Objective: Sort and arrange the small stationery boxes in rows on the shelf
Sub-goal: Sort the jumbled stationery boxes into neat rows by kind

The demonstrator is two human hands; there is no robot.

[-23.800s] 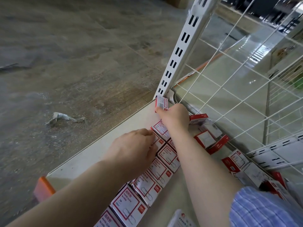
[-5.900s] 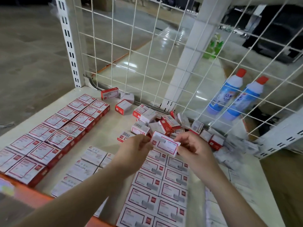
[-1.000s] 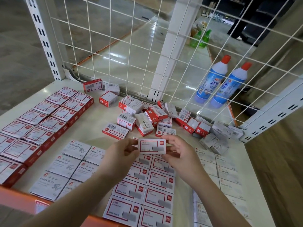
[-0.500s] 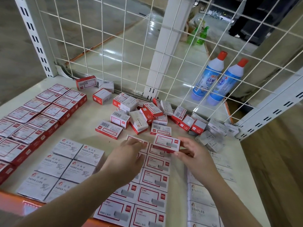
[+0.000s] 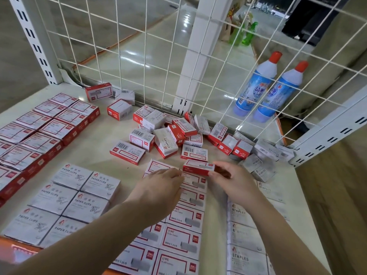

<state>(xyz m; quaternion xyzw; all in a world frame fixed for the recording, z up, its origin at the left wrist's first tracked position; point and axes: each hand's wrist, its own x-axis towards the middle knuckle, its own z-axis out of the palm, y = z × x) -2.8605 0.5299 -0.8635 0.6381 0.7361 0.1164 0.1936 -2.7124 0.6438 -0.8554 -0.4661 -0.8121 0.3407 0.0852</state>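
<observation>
The grey-white boxes (image 5: 85, 195) at lower left each carry the printed words "PAPER CLIPS". The grey-white boxes (image 5: 245, 257) at lower right read "STAPLES", as does one loose box (image 5: 165, 144) in the unsorted pile. The red-bordered boxes (image 5: 183, 217) in the centre rows show a red "deli" logo; their smaller print is illegible. Blue bottles (image 5: 256, 88) behind the wire grid bear unreadable characters.

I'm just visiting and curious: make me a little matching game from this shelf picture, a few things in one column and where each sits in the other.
Things:
1. paper clips boxes
2. staples boxes
3. loose pile of boxes
4. blue bottles

Places:
A. behind the wire mesh, off the shelf
B. front left, in rows
C. near the right edge, in a column
D. at the back, against the mesh

Pairs: 1-B, 2-C, 3-D, 4-A
</observation>
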